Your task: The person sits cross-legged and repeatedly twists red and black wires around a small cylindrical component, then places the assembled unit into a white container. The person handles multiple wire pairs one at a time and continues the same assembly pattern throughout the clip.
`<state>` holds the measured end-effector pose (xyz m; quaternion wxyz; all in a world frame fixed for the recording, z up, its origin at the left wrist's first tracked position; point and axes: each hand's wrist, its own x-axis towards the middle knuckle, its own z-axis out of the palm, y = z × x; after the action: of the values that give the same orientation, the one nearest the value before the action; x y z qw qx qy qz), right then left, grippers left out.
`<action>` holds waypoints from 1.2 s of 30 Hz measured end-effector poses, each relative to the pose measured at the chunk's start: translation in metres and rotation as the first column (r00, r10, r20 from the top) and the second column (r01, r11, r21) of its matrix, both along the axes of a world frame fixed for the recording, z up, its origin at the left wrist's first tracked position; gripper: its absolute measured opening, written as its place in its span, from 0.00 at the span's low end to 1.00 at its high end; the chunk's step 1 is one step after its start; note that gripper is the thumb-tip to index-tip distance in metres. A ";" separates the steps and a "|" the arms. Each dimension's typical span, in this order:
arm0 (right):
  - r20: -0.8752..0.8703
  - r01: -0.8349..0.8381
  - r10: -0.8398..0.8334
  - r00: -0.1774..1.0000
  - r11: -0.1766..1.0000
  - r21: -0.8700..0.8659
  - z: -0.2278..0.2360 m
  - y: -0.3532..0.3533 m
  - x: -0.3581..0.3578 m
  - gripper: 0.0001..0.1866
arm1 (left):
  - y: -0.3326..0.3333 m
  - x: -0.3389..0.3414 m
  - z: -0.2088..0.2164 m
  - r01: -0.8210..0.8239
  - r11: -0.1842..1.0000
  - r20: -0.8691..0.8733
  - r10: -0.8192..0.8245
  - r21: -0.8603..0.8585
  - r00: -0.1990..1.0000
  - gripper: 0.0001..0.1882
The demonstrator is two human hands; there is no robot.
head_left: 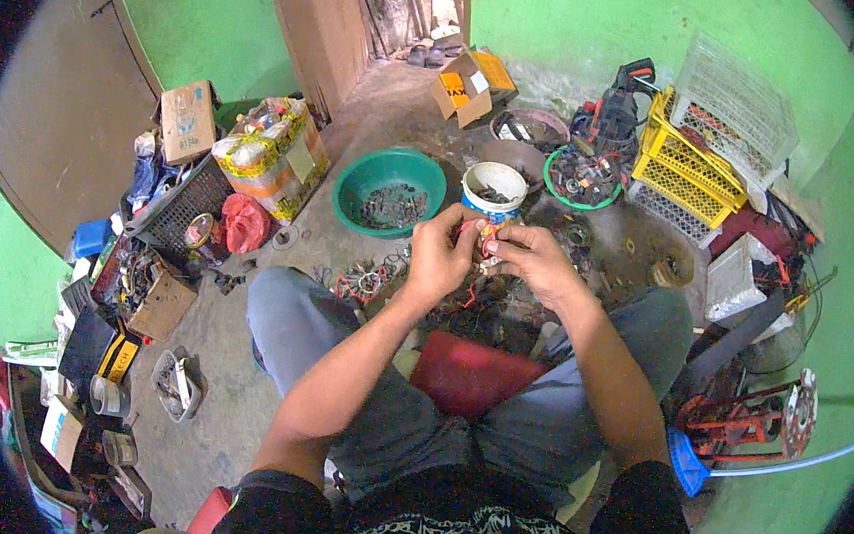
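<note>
My left hand (pixel 438 258) and my right hand (pixel 536 261) meet in front of me, above the floor between my knees. Between their fingertips they pinch a small red and yellow part (pixel 490 234), whose kind is too small to make out. A short red wire (pixel 470 296) shows just below the fingers. Just beyond my hands stands a white bucket (pixel 494 184) with dark small pieces inside. A red flat surface (pixel 474 376) lies between my legs, under my forearms.
Beyond my left knee sits a green basin (pixel 387 226) with small metal bits. Tangled wires (pixel 366 280) lie near it. A green-rimmed basket (pixel 581 201) of parts, yellow crates (pixel 691 167) and a cardboard box (pixel 473 88) stand farther back. A red metal frame (pixel 736 422) is at right.
</note>
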<state>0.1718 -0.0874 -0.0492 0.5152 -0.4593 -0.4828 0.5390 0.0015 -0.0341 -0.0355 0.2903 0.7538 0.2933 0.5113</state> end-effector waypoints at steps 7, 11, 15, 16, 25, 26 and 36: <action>-0.540 -0.178 0.114 0.834 0.982 -0.068 0.009 -0.007 -0.002 0.10 | 0.003 0.002 0.000 0.098 0.985 0.102 -0.083 -0.145 0.991 0.06; -0.295 -0.095 0.080 0.952 0.995 -0.037 0.015 -0.004 -0.007 0.09 | 0.007 0.006 -0.003 0.162 0.941 0.085 -0.143 -0.296 0.986 0.09; 0.345 0.170 -0.261 0.901 0.947 0.273 0.004 0.006 -0.004 0.10 | 0.005 0.007 0.005 0.097 0.969 0.085 -0.080 -0.229 0.993 0.09; 0.463 0.199 -0.398 0.792 0.885 0.420 0.003 0.009 -0.004 0.10 | 0.006 0.008 0.003 0.063 0.977 0.072 -0.049 -0.205 0.996 0.09; 0.620 0.296 -0.622 0.478 0.779 0.552 0.030 -0.001 -0.023 0.11 | 0.009 0.006 0.010 -0.018 0.989 0.055 0.027 -0.146 0.998 0.09; 0.675 0.298 -0.602 0.427 0.798 0.523 0.033 -0.001 -0.023 0.12 | 0.012 0.006 0.009 -0.025 0.994 0.051 0.031 -0.105 0.998 0.08; -0.396 -0.015 -0.059 0.916 0.983 -0.181 0.029 -0.007 0.007 0.15 | 0.023 0.004 0.007 0.192 0.899 0.086 -0.171 -0.395 0.981 0.09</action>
<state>0.1792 -0.0943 -0.0204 0.5655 -0.3894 -0.3114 0.6570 0.0053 -0.0114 -0.0285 0.4922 0.6894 0.3131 0.4295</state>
